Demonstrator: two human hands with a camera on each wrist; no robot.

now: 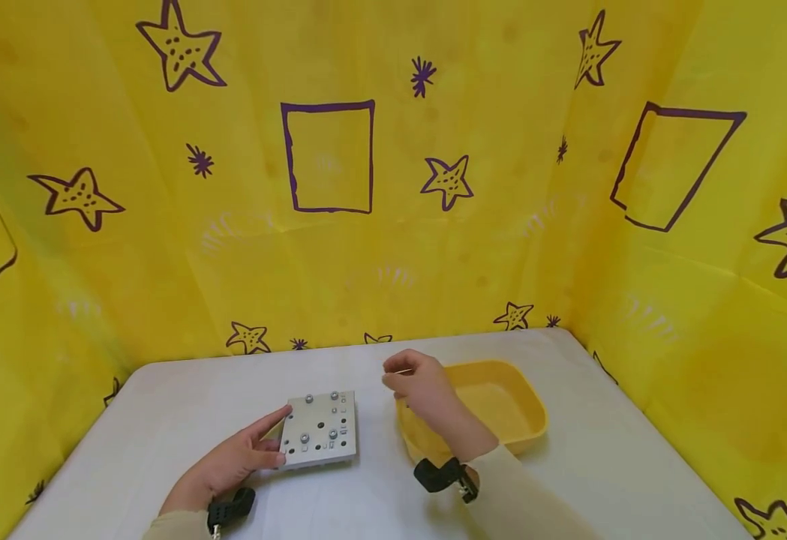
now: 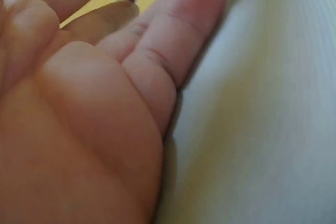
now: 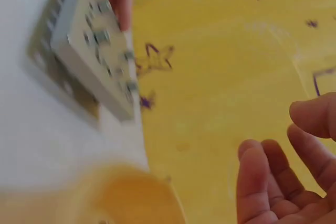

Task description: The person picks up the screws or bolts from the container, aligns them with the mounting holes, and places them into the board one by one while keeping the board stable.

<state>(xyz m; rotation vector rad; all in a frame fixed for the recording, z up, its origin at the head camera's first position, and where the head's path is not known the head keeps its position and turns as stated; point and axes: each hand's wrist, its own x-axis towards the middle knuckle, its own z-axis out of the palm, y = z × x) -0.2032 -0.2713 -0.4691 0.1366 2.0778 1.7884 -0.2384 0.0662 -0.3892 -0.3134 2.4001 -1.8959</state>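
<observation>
My left hand grips a flat metal plate by its left edge, the thumb at the near corner and a finger at the far one. Several bolts stand up from its top face, among small holes and markings. In the right wrist view the plate is tilted, with a shadow under it. The left wrist view is mostly filled by the palm. My right hand is over the left side of a yellow bin, fingers loosely bent. Nothing shows between those fingers in the right wrist view.
A white cloth covers the table. Yellow fabric with dark stars and squares hangs at the back and both sides. Each wrist carries a black strapped device. A part of the bin's inside is hidden by the right arm.
</observation>
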